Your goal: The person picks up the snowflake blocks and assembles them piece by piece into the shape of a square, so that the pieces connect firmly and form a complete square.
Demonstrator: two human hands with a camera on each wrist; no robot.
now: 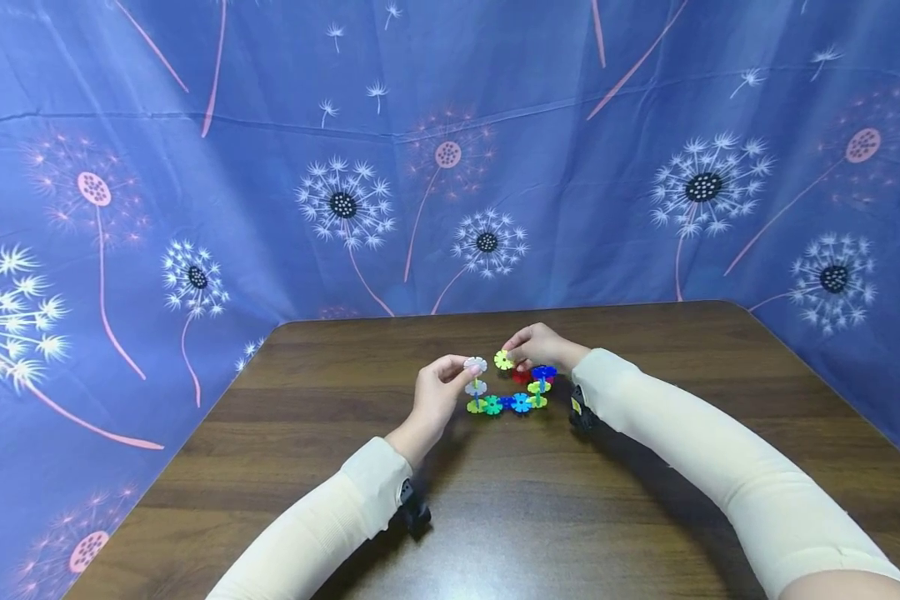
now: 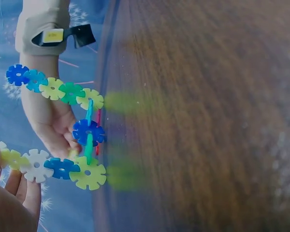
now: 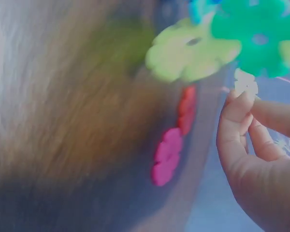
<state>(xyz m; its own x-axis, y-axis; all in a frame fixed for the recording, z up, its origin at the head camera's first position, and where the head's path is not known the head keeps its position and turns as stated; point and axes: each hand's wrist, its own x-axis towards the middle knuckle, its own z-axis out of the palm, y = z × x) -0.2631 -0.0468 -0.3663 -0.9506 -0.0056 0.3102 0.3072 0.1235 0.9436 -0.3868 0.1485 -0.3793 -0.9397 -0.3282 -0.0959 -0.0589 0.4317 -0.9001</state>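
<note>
Flower-shaped interlocking discs are joined into a frame with upright columns on the table, including a green disc (image 1: 492, 406) along its near side. My left hand (image 1: 437, 392) pinches the white disc (image 1: 476, 364) at the top of the left column. Below it in the left wrist view come a yellow disc (image 2: 13, 159), another white disc (image 2: 37, 165) and a blue disc (image 2: 63, 168). On the far side, my right hand (image 1: 546, 346) pinches a pale yellow disc (image 1: 503, 360) between thumb and fingertips. Whether that disc joins anything is unclear.
The brown wooden table (image 1: 615, 517) carries the frame near its far part. Behind it hangs a blue dandelion-print cloth (image 1: 570, 208). A pink disc (image 3: 167, 157) and a red disc (image 3: 186, 110) lie low in the right wrist view.
</note>
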